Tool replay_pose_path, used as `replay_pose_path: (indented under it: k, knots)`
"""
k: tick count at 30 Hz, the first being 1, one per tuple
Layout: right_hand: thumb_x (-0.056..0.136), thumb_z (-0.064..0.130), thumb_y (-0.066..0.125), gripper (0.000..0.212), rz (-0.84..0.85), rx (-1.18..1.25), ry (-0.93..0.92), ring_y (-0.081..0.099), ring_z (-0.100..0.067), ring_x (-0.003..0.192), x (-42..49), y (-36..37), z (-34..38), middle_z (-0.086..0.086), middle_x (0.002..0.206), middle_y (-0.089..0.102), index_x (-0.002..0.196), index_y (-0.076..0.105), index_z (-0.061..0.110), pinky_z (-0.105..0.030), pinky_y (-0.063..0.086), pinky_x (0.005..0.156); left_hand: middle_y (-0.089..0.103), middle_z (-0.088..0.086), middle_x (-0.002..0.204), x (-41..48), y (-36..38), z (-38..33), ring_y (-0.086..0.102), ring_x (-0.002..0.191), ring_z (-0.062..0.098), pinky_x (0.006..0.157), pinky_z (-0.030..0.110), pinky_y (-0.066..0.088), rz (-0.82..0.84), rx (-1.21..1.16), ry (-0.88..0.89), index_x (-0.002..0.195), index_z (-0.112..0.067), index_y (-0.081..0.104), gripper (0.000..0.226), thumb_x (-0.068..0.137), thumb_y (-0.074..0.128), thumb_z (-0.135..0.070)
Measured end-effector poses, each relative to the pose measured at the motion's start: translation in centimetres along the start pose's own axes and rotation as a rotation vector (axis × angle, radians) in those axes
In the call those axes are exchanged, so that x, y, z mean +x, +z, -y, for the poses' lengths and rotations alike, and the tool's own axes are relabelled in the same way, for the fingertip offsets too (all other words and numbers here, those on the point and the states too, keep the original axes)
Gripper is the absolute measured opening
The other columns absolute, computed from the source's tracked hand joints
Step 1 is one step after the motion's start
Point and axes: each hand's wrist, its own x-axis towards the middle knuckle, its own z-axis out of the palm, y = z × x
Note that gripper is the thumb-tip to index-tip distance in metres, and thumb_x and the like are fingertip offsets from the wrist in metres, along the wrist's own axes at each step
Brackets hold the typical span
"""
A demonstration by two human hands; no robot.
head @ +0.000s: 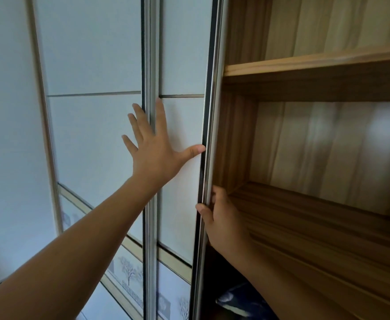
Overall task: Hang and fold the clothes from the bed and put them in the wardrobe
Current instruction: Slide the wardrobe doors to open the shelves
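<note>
White sliding door (182,125) of the wardrobe (316,63) bears the left hand (154,151) flat, fingers spread; the right hand (221,218) curls round its metal edge (209,112). Dark blue cloth (235,299) lies low inside. A sudden slide could pinch fingers at the doors' overlap.

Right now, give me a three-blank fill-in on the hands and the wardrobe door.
1. The left hand lies flat, fingers spread, on the ____ sliding door.
2. The right hand grips that door's metal edge, ____ the left hand.
3. The open wardrobe's shelves are made of ____.
Missing: white; below; wood.
</note>
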Motion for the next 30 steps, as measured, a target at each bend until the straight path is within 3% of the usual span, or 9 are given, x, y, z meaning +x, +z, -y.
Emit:
replay_pose_path:
  k: [4,9,14,19,22,24,27,30]
  knots:
    - [0.101,0.038,0.055,0.045,0.016,-0.064,-0.002,0.065,-0.016,0.102,1.0,1.1,0.5,0.002,0.12,0.066,0.141,0.04,0.024,-0.028,0.051,0.079,-0.013,0.011,0.167,0.9,0.4,1.4,-0.002,0.154,0.037,0.117,0.069,0.012,0.033,-0.065,-0.032,0.156,-0.03,-0.019,0.133,0.059,0.043,-0.098]
    - [0.103,0.05,0.045,0.044,0.066,-0.296,-0.028,0.058,-0.013,0.075,1.8,1.6,1.3,0.004,0.091,0.061,0.135,0.04,0.02,-0.021,0.037,0.053,-0.001,0.007,0.168,1.3,0.5,2.8,0.009,0.154,0.032,0.113,0.071,0.022,0.015,-0.134,0.02,0.157,-0.025,-0.017,0.133,0.063,0.046,-0.095]
    - [0.102,0.057,0.041,0.037,0.078,-0.386,-0.073,0.06,-0.015,0.068,2.7,2.2,1.7,0.004,0.079,0.061,0.103,0.049,0.021,-0.031,0.044,0.054,-0.001,0.006,0.168,1.2,0.6,4.2,0.008,0.154,0.027,0.114,0.065,0.029,0.005,-0.152,0.092,0.158,-0.018,-0.012,0.124,0.075,0.051,-0.085]
    - [0.103,0.057,0.038,0.038,0.092,-0.441,-0.104,0.06,-0.017,0.068,3.4,3.1,2.2,0.003,0.077,0.06,0.096,0.049,0.021,-0.035,0.047,0.057,-0.001,0.008,0.168,0.5,-0.3,5.0,0.006,0.155,0.024,0.118,0.047,0.025,0.06,-0.165,0.149,0.159,-0.016,-0.01,0.116,0.081,0.052,-0.075]
    - [0.104,0.055,0.037,0.038,0.144,-0.391,-0.102,0.06,-0.017,0.07,3.1,2.8,2.5,0.004,0.078,0.06,0.096,0.052,0.021,-0.037,0.048,0.06,0.01,0.012,0.166,-0.7,-1.2,5.4,0.018,0.152,0.03,0.118,0.048,0.031,0.126,-0.157,0.132,0.159,-0.019,-0.007,0.112,0.08,0.051,-0.074]
    - [0.104,0.057,0.036,0.044,0.204,-0.372,-0.093,0.061,-0.015,0.074,2.3,1.9,2.1,0.006,0.082,0.062,0.104,0.058,0.019,-0.036,0.049,0.062,0.025,0.015,0.159,-2.1,-1.7,5.8,0.033,0.144,0.033,0.11,0.049,0.042,0.145,-0.09,0.089,0.159,-0.021,0.0,0.106,0.083,0.053,-0.072]
    - [0.102,0.055,0.045,0.042,0.265,-0.417,-0.069,0.064,-0.014,0.077,0.5,-0.5,0.9,0.004,0.086,0.067,0.105,0.063,0.018,-0.035,0.053,0.066,0.039,0.016,0.149,-5.0,-2.6,6.6,0.041,0.136,0.034,0.102,0.047,0.045,0.183,0.062,-0.004,0.155,-0.017,0.022,0.089,0.088,0.057,-0.065]
    - [0.097,0.052,0.054,0.036,0.341,-0.469,0.002,0.063,-0.014,0.088,-1.6,-3.5,-0.5,0.004,0.1,0.068,0.115,0.065,0.023,-0.033,0.055,0.078,0.054,0.012,0.134,-7.6,-3.3,7.4,0.055,0.12,0.03,0.096,0.043,0.051,0.387,0.2,-0.015,0.142,-0.016,0.048,0.068,0.092,0.056,-0.06]
